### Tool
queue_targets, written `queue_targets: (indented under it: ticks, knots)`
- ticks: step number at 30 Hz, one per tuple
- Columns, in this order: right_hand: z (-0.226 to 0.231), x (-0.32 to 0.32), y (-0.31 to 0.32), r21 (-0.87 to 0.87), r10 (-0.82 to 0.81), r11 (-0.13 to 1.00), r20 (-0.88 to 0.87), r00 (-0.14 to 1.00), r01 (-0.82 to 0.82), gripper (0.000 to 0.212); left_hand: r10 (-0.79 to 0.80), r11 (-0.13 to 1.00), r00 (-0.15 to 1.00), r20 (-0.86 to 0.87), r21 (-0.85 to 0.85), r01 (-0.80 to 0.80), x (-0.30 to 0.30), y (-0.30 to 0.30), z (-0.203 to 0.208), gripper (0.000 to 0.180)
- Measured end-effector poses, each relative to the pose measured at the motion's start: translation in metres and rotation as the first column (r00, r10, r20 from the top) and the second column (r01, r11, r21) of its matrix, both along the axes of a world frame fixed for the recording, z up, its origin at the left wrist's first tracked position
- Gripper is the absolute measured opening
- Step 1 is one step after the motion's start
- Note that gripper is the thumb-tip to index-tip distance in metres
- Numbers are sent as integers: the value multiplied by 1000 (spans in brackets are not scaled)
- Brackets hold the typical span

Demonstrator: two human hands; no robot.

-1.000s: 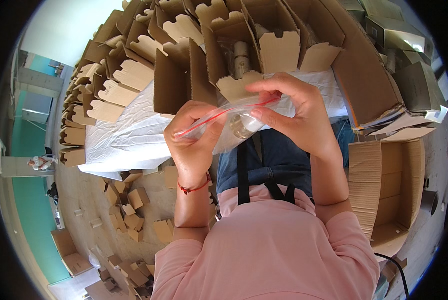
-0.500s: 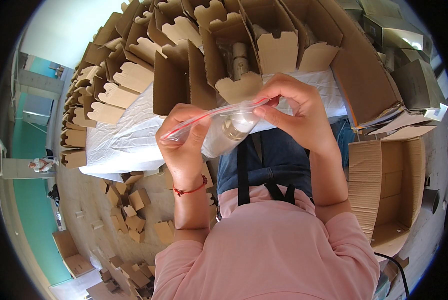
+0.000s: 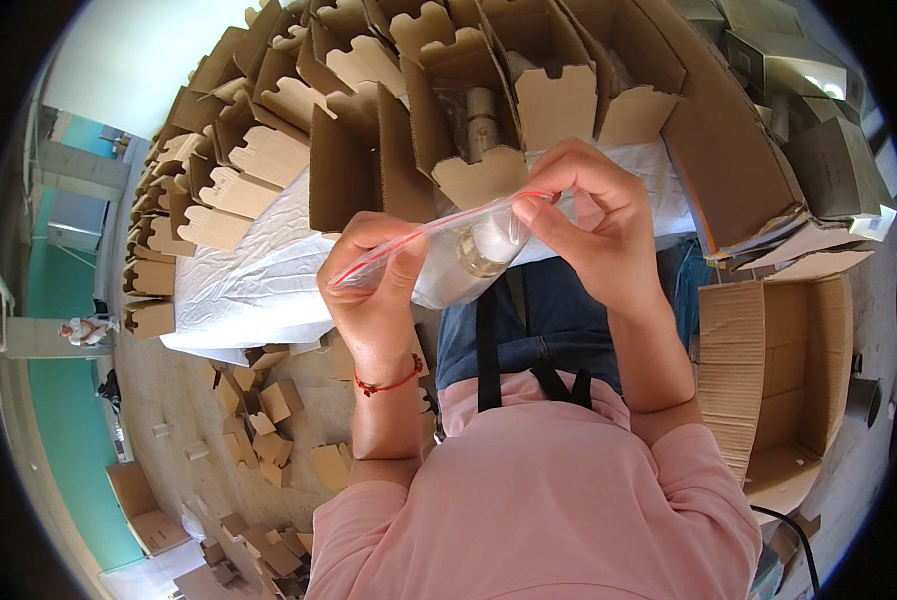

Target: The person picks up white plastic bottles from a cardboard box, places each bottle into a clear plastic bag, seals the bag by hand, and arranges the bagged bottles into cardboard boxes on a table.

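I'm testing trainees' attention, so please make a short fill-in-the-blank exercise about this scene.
1. The left hand and right hand pinch a clear bag whose seal strip is ____.
2. The bracelet sits on the person's ____ wrist.
3. The shirt is ____.
4. The cloth under the open cardboard boxes is ____.

Missing words: red; left; pink; white.

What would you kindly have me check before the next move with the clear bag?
1. Left hand grips one end of the clear bag: ok.
2. Right hand pinches the other end: ok.
3. White-ended cylindrical item lies inside the bag: ok.
4. Red-striped closure sealed along its whole length: cannot tell.
5. Open carton just beyond the bag free of contents: not ok, a metallic cylinder stands in it.
6. Carton beyond the left hand bare to its bottom: cannot tell.
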State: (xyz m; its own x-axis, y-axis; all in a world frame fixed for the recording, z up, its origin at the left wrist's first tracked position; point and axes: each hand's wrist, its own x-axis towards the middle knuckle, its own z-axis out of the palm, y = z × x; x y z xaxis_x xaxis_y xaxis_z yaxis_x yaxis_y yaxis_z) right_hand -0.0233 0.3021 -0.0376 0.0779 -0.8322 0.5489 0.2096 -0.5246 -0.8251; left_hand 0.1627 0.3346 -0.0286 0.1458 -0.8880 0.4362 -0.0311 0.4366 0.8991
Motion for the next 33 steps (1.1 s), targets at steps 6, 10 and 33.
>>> queue_targets:
  ticks: [6,10,33]
  knots:
    - [3,-1,-5,-17,18,1000,-62,998,-19,7,-67,997,994,-92,26,70,-1,-2,-5,8]
    - [5,5,-3,34,100,995,-37,994,-99,7,-53,998,995,-90,39,57,-3,-1,-4,8]
    - [12,4,6,-280,-167,958,-350,922,67,11,-79,996,994,82,40,76,-8,3,-5,6]
